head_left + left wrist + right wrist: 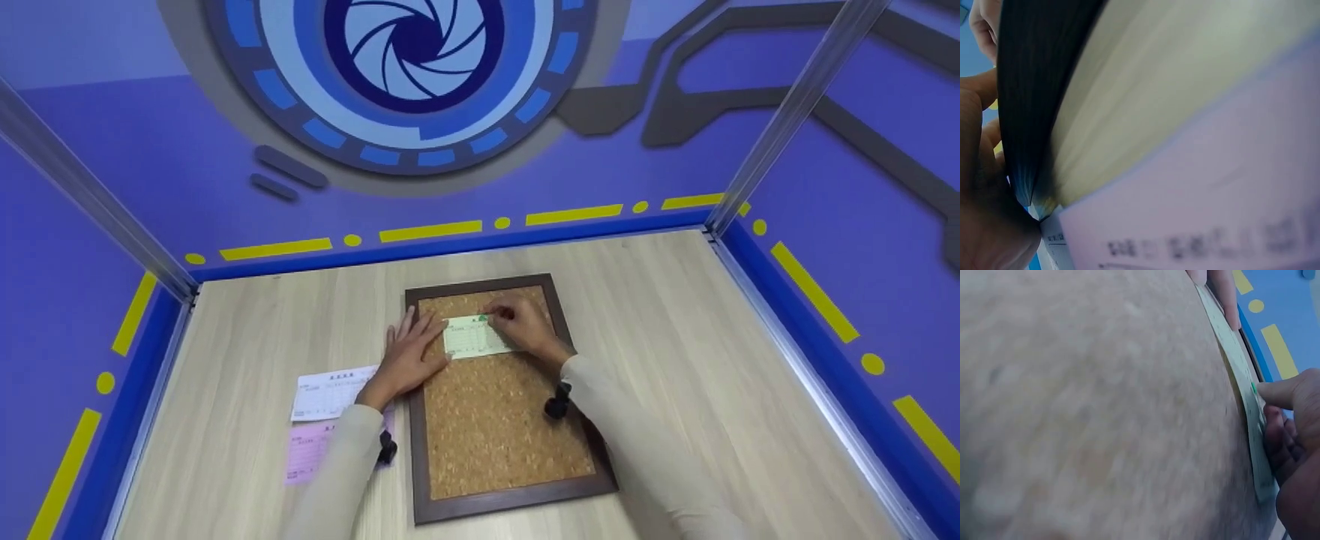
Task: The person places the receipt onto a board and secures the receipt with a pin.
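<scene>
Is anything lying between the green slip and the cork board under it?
Nothing visible: the green slip lies flat on the cork board, with the left hand on its left edge and the right hand pressing its top.

**What we cannot see well**

The right hand (525, 326) covers one end of the green slip (471, 337). Its print is too small to read. The pink paper (306, 450) hides partly under the left sleeve (341, 469)

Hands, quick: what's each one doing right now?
Left hand: open, fingers flat on the green slip.
Right hand: fingers curled, pressing a green pin into the slip.
</scene>
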`<state>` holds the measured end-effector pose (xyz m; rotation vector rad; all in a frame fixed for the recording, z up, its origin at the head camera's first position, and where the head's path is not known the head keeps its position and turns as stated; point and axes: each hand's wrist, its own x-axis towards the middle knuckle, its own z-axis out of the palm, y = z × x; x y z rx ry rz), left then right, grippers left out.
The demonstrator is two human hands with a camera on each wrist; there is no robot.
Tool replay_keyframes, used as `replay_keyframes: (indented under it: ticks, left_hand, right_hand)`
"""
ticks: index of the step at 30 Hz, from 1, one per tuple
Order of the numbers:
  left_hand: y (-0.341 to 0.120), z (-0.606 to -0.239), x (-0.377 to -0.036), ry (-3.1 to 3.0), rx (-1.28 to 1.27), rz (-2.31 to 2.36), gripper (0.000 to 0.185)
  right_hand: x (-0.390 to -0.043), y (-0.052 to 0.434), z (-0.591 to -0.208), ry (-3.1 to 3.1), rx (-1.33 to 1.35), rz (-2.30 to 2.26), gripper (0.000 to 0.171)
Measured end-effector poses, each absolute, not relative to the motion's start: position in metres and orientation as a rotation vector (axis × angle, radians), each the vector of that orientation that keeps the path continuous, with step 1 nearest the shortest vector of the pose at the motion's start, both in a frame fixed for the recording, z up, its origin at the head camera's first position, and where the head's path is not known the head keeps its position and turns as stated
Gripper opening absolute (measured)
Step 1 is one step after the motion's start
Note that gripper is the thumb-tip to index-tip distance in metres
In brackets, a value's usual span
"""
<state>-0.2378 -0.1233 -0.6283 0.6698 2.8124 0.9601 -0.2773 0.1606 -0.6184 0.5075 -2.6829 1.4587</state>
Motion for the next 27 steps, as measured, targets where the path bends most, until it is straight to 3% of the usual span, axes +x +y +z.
replay_keyframes:
  ticks: [18,27]
  left_hand:
    - [-0.127,-0.640,-0.245,2.771,0.655,1.044,0.075]
    - [-0.127,-0.644,-0.248,2.739,0.648,1.034,0.076]
  right_hand:
    - [-0.243,0.233,-0.618,-2.504,0.492,1.540,0.018]
    - [-0.224,0.261,-0.620,-2.542,0.417,1.551,0.029]
